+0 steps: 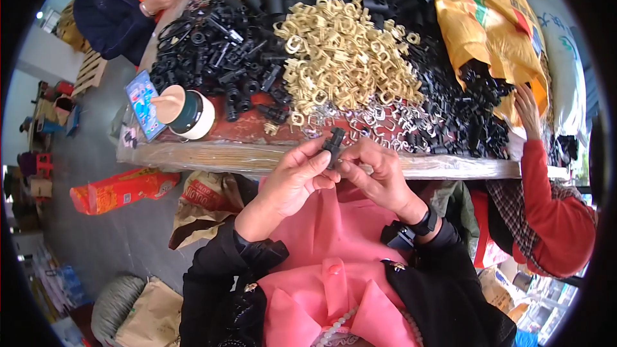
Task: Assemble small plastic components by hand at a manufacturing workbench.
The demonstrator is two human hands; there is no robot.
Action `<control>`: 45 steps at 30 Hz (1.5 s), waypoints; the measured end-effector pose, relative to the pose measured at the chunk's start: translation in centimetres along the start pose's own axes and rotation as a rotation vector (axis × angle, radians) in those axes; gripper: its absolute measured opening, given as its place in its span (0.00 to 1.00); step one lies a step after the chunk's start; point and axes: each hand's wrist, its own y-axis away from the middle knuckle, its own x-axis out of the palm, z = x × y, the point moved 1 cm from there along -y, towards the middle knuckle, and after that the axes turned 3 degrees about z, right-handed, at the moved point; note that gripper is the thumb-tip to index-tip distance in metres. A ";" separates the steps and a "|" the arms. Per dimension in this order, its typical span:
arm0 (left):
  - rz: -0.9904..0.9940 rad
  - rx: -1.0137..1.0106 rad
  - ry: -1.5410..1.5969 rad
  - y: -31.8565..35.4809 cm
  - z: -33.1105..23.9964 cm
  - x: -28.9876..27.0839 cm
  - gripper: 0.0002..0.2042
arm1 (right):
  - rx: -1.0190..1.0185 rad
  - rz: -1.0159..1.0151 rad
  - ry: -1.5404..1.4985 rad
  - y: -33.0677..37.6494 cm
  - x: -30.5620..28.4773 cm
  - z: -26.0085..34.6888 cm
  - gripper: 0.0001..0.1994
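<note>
Above the pink apron [334,250], just before the table [257,157] edge, the left hand [292,183] and right hand [379,173] both pinched a small black part [333,142]. It looked light, stiff and hard plastic, best gripped by its sides.

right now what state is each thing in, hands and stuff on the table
left hand: closed on the small black part
right hand: fingers pinched at the same part
small black part: held up off the table, between both hands
beige clips: loose heap
black parts: loose heap
phone: screen lit, propped at the table edge
yellow sack: open, black pieces spilling out
</note>
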 end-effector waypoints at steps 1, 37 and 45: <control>-0.021 0.001 0.004 0.0 0.0 0.0 0.17 | 0.014 -0.005 0.004 -0.1 -0.1 0.0 0.04; -0.094 -0.039 -0.148 -2.9 1.3 0.1 0.10 | -0.189 -0.127 0.268 -0.1 -4.8 -0.8 0.08; -0.125 0.021 -0.082 -4.3 1.1 -0.2 0.07 | 0.234 0.058 1.069 0.5 -7.6 -7.4 0.14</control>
